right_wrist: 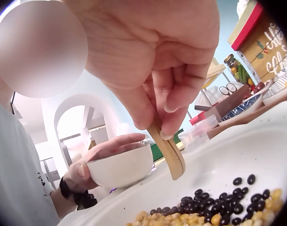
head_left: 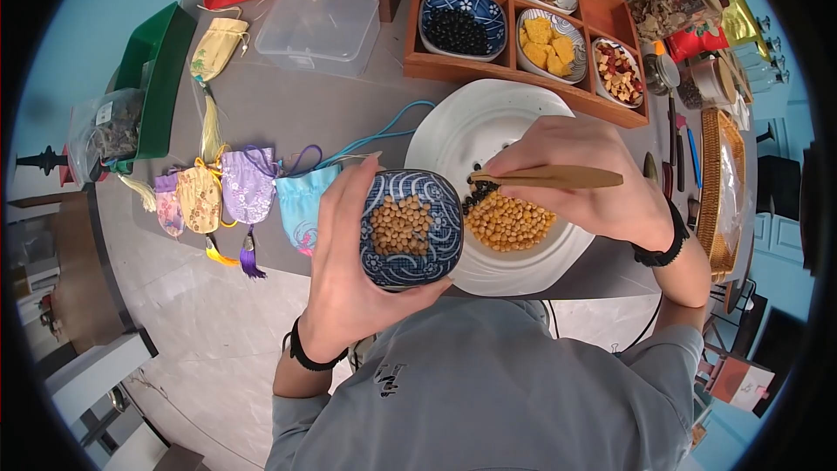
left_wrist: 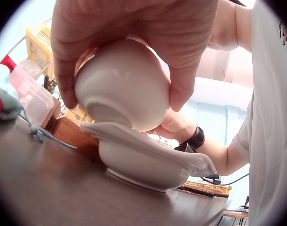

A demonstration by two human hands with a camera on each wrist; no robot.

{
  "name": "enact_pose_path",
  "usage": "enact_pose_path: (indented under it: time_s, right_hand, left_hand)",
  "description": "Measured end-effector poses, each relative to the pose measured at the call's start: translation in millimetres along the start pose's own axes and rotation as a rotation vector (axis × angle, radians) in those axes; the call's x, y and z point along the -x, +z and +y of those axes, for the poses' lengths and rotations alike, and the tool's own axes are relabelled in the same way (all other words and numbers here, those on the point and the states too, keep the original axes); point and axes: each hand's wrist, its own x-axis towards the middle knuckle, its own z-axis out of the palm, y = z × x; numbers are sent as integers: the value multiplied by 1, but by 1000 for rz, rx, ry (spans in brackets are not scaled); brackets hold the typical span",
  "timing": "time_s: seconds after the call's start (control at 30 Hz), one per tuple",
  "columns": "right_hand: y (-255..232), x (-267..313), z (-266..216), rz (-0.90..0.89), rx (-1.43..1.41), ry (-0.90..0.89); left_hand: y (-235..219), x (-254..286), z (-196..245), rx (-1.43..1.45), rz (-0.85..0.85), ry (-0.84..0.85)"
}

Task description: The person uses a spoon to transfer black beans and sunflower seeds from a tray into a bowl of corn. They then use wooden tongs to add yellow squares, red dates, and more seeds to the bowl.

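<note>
My left hand (head_left: 336, 266) grips a small bowl (head_left: 411, 179), blue-and-white inside and plain white outside, holding light brown beans (head_left: 401, 225). In the left wrist view this bowl (left_wrist: 124, 80) overlaps the rim of the wide white bowl (left_wrist: 148, 165). My right hand (head_left: 588, 170) pinches wooden tongs (head_left: 567, 177) over that white bowl, and their tips (right_wrist: 177, 173) hang above its contents. Inside lie yellow corn-like kernels (head_left: 514, 225) and black beans (right_wrist: 218, 205) along one side. The right wrist view shows nothing between the visible tong ends.
Behind stands a wooden compartment tray (head_left: 427, 68) with several small bowls of dried foods. Left of it are a clear plastic box (head_left: 318, 30), a green bin (head_left: 161, 87) and embroidered pouches (head_left: 247, 187). Jars (head_left: 671, 13) and a wicker basket (head_left: 717, 201) stand at the right.
</note>
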Motion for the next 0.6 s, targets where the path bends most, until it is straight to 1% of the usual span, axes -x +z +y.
enact_pose_path:
  time_s: [0.07,0.17,0.27,0.47,0.6]
  right_hand:
    - [-1,0,-1,-24,18,26]
    - [4,2,4,-39,-18,-18]
    - [7,3,7,-87,-6,-25]
    - [9,2,10,-140,80,-30]
    - [9,2,9,-131,57,-26]
  left_hand:
    - [-1,1,0,7,-5,-16]
    - [-1,1,0,13,-14,-21]
    - [-1,0,0,18,-8,-6]
    - [-1,1,0,13,-9,-27]
    - [-1,0,0,12,-7,-14]
